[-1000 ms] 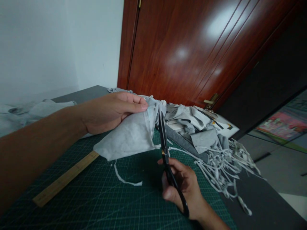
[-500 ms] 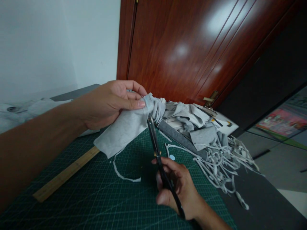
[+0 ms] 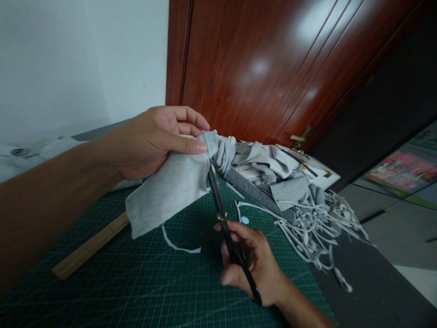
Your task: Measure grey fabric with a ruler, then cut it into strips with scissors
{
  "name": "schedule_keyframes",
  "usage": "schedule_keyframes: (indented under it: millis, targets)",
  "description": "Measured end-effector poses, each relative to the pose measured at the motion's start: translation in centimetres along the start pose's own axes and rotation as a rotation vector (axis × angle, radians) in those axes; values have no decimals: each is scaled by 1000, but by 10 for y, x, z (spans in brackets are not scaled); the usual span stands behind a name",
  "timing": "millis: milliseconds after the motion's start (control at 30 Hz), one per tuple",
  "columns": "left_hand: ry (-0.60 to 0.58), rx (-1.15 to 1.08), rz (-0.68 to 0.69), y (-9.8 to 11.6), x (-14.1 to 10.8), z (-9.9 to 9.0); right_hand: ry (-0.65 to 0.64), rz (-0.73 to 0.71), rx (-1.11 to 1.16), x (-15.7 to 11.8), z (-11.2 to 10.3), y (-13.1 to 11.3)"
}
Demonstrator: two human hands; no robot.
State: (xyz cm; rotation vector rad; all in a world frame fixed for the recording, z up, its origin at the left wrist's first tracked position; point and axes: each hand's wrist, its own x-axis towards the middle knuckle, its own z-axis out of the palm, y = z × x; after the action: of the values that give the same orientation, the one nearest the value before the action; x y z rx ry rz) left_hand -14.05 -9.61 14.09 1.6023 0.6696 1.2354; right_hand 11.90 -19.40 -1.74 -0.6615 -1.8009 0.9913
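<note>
Between thumb and fingers, my left hand (image 3: 155, 141) pinches the upper edge of a light grey piece of fabric (image 3: 167, 182), which hangs down to the left above the mat. My right hand (image 3: 251, 259) is wrapped round the handles of black scissors (image 3: 221, 216). Their blades point up and away, with the tips at the fabric's right edge just below my left thumb. Whether the blades are fully together is hard to see. A thin curled fabric strip (image 3: 177, 246) lies on the green cutting mat (image 3: 146, 282) below the fabric.
A wooden ruler (image 3: 90, 246) lies on the mat at left. To the right are piled grey fabric pieces (image 3: 262, 159), tangled fabric strips (image 3: 314, 228) and a clipboard (image 3: 324, 177). More pale cloth (image 3: 41, 155) lies behind my left arm. A brown door (image 3: 246, 68) stands behind.
My left hand has risen slightly, and the fabric's free end has swung down and left. The scissor tips have stayed near the fabric's right edge. The view has shifted a little.
</note>
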Motion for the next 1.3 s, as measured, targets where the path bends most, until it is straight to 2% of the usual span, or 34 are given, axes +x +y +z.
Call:
schedule_keyframes:
  millis: [233,400,533,667,767,933,1033,1100,1233,1300]
  targets:
    - [50,18,-5,-1,-2,10,19,53,47,-2,3,-1]
    - [25,20,-14,-1,-4,14,38,64,39,-1,5,-3]
    - [-4,-52,-72,3,-7,19,46,44,37,-1,5,-1]
    - [18,-158,-156,11,-10,22,43,32,44,1,5,-1]
    - [25,-184,-163,12,-10,21,50,35,33,0,6,-2]
    - [-21,-119,-111,5,-8,18,42,54,36,-2,6,-1]
    - [-21,-64,-34,0,-6,16,32,38,51,-2,6,1]
    - [1,34,42,-2,-5,13,22,38,49,-2,5,1]
    - [82,366,176,-3,-4,6,14,40,40,-2,5,1]
    - [105,432,217,-2,-4,4,18,35,41,-2,5,0]
